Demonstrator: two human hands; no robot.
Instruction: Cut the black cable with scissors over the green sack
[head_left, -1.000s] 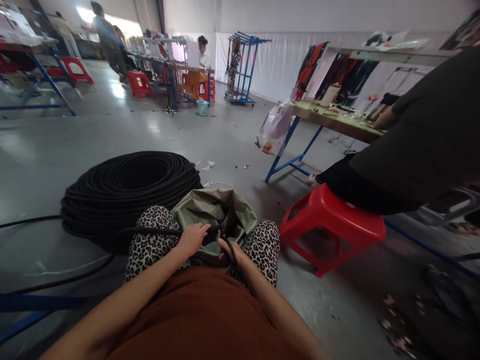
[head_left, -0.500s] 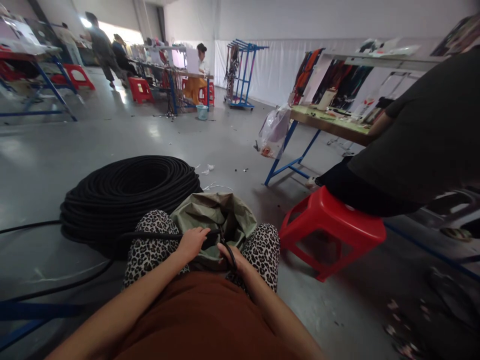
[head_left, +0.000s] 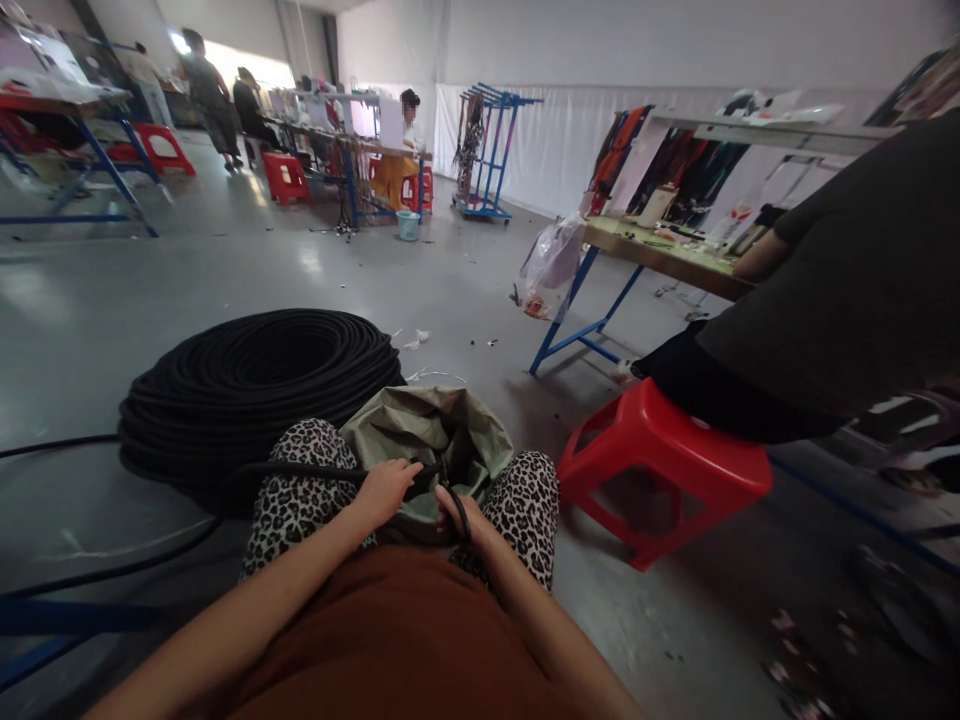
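— What's the biggest thing here?
— A black hose coil (head_left: 259,395) on the floor, touching an olive sack (head_left: 427,440) between the knees.
— What's inside the sack?
— Can't tell.
— The hands?
— Left hand (head_left: 386,490) grips the hose strand (head_left: 300,468) at the sack's mouth; right hand (head_left: 459,512) holds a dark loop (head_left: 459,505).

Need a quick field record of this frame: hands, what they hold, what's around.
left hand: left hand closed on the black cable over the lap
right hand: right hand, a black loop across the fingers; grip unclear
between knees: olive-green fabric bag, mouth open
cable source: large black cable coil on the grey floor, left of the bag
right side: red plastic stool with a person in dark clothes seated on it
beyond: blue-legged worktable
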